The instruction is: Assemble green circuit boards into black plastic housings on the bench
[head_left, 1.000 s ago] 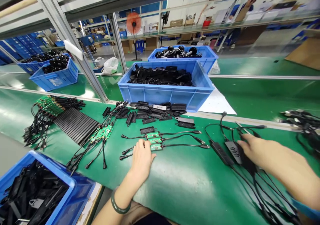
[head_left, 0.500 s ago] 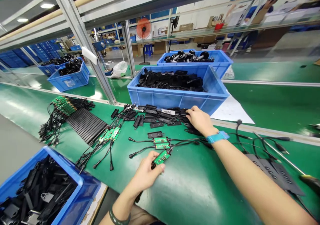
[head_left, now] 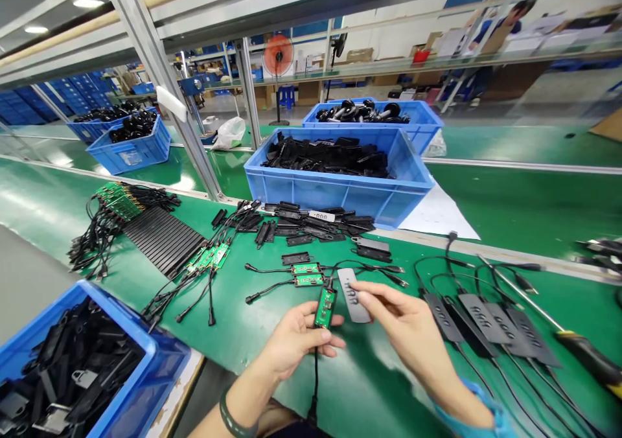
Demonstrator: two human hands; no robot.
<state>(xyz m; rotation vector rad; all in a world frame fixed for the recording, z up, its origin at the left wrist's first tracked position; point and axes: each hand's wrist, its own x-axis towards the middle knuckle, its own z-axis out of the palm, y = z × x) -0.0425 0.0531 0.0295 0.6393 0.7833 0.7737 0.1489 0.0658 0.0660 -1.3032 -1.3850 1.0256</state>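
My left hand (head_left: 291, 341) is closed around a green circuit board (head_left: 324, 308) seated in a narrow black case, its cable hanging down toward me. Between the thumb and fingers of my right hand (head_left: 408, 324) is a grey cover plate (head_left: 354, 299) with cut-outs, tilted just right of the board and apart from it. Beyond them lie two more wired boards (head_left: 309, 280) and a black case half (head_left: 295, 258). Several grey-covered units with cables (head_left: 481, 318) rest to the right of my right hand, beside a long screwdriver (head_left: 578, 354).
A blue bin of black parts (head_left: 335, 195) stands behind a row of loose black covers (head_left: 311, 229). Stacked black cases (head_left: 165, 240) and wired boards (head_left: 116, 201) lie left. Another blue bin (head_left: 150, 354) is at lower left. A person sits far back right.
My right hand has come back from the loose covers toward me, now with a grey cover plate. My left hand has turned the board more upright and moved slightly right.
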